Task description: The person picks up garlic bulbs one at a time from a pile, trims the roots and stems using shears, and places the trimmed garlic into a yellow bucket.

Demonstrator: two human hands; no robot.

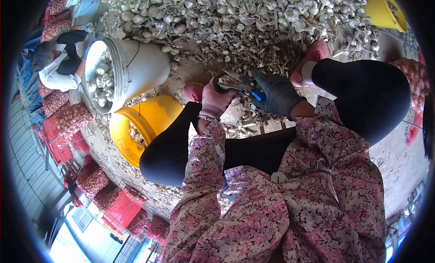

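My left hand (216,99), in a pink knit glove, is closed around a garlic bulb (226,80) in front of my lap. Close beside it on the right, my right hand (277,94) wears a dark grey-blue glove and grips a cutting tool (258,95) with a blue handle. The tool's metal part lies against the garlic between the two hands, where fine detail is hard to make out. Beyond the hands spreads a large heap of garlic (253,18) with loose stalks on the ground.
A white bucket (142,68) of garlic lies tipped at the left, above a yellow bucket (158,111) holding some bulbs. Another yellow bucket (385,11) is at the upper right. A person (61,59) crouches at the far left, near full red net sacks (68,116).
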